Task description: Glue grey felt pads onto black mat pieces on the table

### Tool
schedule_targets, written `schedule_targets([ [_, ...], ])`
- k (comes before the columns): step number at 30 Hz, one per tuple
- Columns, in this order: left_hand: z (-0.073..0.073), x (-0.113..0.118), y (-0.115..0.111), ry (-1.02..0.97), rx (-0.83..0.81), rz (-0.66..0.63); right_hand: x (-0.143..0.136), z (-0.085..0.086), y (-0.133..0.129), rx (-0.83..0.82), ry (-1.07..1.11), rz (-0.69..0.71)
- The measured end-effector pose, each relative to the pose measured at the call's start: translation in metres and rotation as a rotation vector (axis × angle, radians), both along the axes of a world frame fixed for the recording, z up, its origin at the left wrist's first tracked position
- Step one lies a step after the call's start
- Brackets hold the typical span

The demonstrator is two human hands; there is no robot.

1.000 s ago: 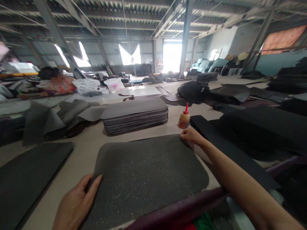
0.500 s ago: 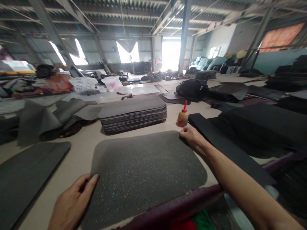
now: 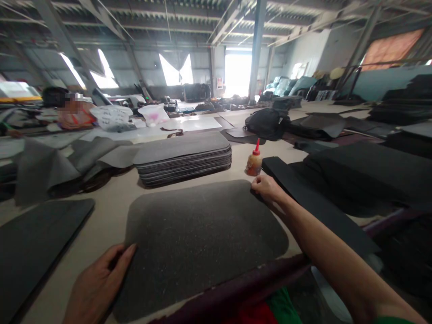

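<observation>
A dark grey rounded-corner sheet lies in front of me at the table's near edge, its surface faintly speckled. My left hand grips its left edge, thumb on top and the other fingers partly hidden. At the far right corner, my right hand pinches the sheet with curled fingers. Just beyond that hand stands a glue bottle with a red pointed nozzle and amber contents. Behind the sheet sits a neat stack of similar grey sheets.
Another dark panel lies at the left. Crumpled grey material is piled behind it. To the right are a long black strip and a heap of black fabric. A person is at the far left.
My view has shifted slightly, so everything sits a little further left and higher. The sheet looks darker and its speckles fainter. Both hands keep their places on it.
</observation>
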State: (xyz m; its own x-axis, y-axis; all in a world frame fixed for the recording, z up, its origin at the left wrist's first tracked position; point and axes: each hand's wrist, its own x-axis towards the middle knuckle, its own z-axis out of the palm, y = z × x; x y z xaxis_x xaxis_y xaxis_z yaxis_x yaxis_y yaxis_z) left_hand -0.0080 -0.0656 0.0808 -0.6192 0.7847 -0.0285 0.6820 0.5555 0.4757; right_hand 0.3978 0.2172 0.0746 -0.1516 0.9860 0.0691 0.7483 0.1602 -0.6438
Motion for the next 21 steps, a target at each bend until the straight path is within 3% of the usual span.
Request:
schedule_targets([
  [10,-0.002,-0.003,0.005,0.084,0.121,-0.039,-0.001,0.006,-0.008,0.196,-0.148,0.079],
  [21,0.01,0.007,0.007,-0.008,0.082,0.009,0.01,-0.008,0.01,0.152,-0.088,0.09],
])
